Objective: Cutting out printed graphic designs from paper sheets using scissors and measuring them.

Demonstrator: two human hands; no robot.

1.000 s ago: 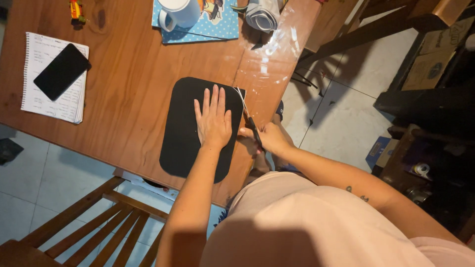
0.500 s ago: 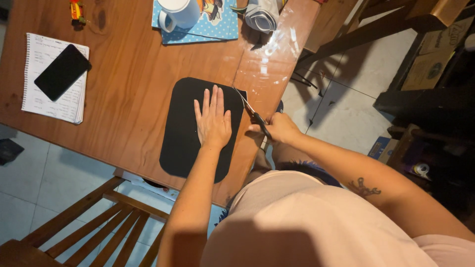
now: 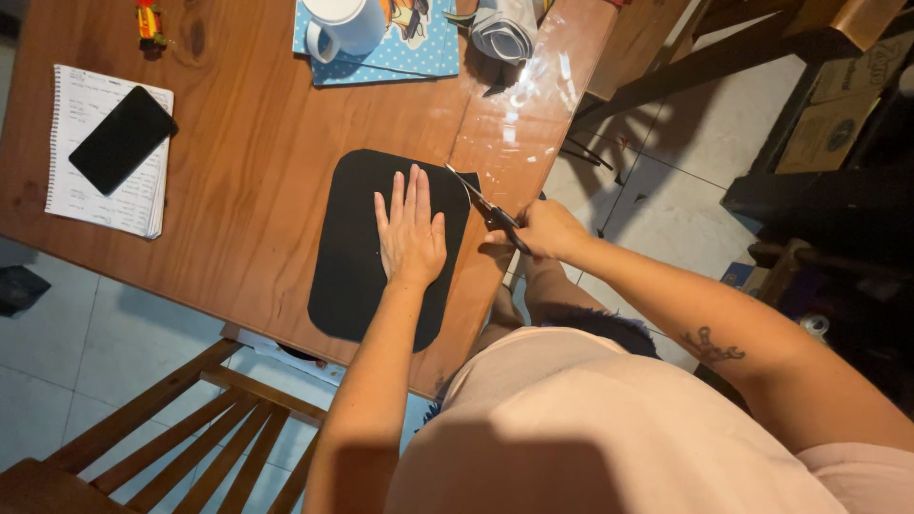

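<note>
Head view, left hand (image 3: pixel 411 233) flat on black sheet (image 3: pixel 357 247), fingers spread, right hand (image 3: pixel 545 228) gripping scissors (image 3: pixel 486 207), now farther along edge

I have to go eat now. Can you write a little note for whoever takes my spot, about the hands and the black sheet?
Left hand: flat, fingers spread, pressing on the black rounded-corner sheet on the brown wooden table.
Right hand: grip closed on the dark-handled scissors, blades at the sheet's upper right edge.
Done: three corners look rounded.
Left: apparently the cut along the right edge and upper right corner.
</note>
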